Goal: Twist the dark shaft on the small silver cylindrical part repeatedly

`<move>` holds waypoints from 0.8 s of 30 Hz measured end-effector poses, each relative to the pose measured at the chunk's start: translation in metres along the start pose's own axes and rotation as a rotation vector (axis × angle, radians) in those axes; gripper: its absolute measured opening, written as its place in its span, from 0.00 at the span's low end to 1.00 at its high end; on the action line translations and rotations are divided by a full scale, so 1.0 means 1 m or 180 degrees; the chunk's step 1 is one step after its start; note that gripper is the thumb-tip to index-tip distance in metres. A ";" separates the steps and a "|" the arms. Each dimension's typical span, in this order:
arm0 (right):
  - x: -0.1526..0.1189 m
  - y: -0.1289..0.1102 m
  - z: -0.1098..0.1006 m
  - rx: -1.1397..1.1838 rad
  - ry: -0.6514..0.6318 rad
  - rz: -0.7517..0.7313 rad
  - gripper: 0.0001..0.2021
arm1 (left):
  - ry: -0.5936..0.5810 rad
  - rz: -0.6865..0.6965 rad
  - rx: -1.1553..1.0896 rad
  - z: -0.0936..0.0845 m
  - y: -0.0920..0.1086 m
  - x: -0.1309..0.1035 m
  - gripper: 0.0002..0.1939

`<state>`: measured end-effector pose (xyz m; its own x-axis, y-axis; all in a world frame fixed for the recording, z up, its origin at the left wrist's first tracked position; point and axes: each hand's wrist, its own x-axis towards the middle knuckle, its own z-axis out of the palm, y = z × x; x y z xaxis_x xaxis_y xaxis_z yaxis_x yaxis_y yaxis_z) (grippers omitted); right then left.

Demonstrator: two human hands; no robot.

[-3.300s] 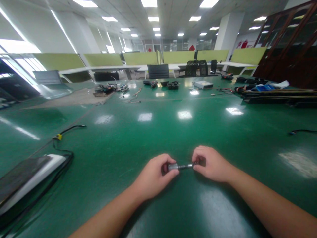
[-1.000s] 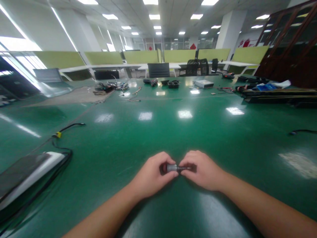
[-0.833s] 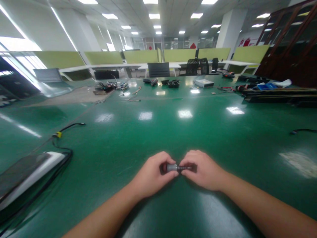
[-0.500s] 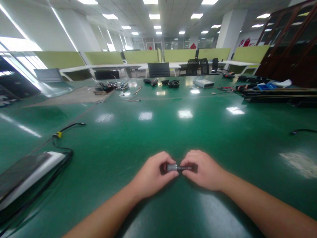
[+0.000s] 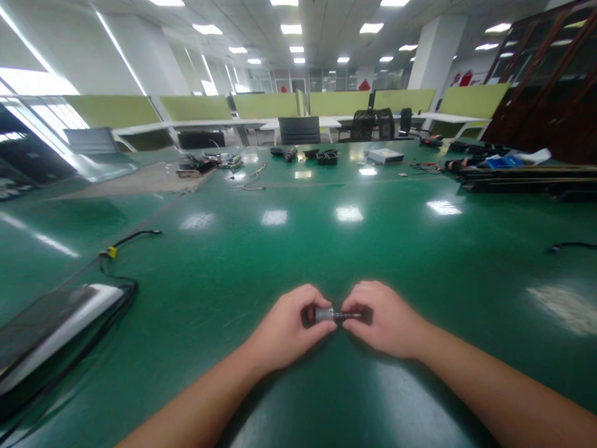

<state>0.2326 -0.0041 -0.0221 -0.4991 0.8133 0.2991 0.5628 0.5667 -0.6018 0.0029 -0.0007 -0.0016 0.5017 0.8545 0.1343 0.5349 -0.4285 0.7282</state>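
Note:
Low over the near part of the green table (image 5: 298, 249), both hands meet at one small piece. My left hand (image 5: 291, 326) is closed, thumb and fingers pinching a small grey cylinder (image 5: 323, 315) that looks like a little motor. From its right end a thin dark shaft (image 5: 347, 316) sticks out, lying roughly level. My right hand (image 5: 389, 320) is closed around this shaft, its thumb and fingertips pinching near the cylinder's end. Whether the shaft is threaded is too blurred to tell.
A flat device with a white edge (image 5: 93, 305) and black cables (image 5: 125, 298) lies at the left. Across the far side are electronic parts (image 5: 209, 163), black pieces (image 5: 326, 157), a silver box (image 5: 385, 155) and long dark bars (image 5: 527, 179). A cable end (image 5: 555, 248) reaches in from the right.
The fingertips of my right hand have shifted very slightly right along the shaft. My left hand and the grey cylinder stay nearly in place.

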 end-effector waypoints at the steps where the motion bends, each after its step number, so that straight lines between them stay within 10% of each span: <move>1: 0.000 0.000 0.000 -0.0005 0.0006 0.0000 0.04 | 0.0001 -0.0008 0.0000 0.000 0.000 0.000 0.07; 24: -0.002 0.008 -0.014 -0.0313 -0.0003 0.0425 0.05 | 0.0036 -0.0064 0.0007 0.000 -0.005 0.000 0.09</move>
<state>0.2472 0.0006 -0.0166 -0.4163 0.8821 0.2205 0.6859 0.4638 -0.5607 0.0005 0.0018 -0.0056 0.4832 0.8662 0.1271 0.5463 -0.4118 0.7293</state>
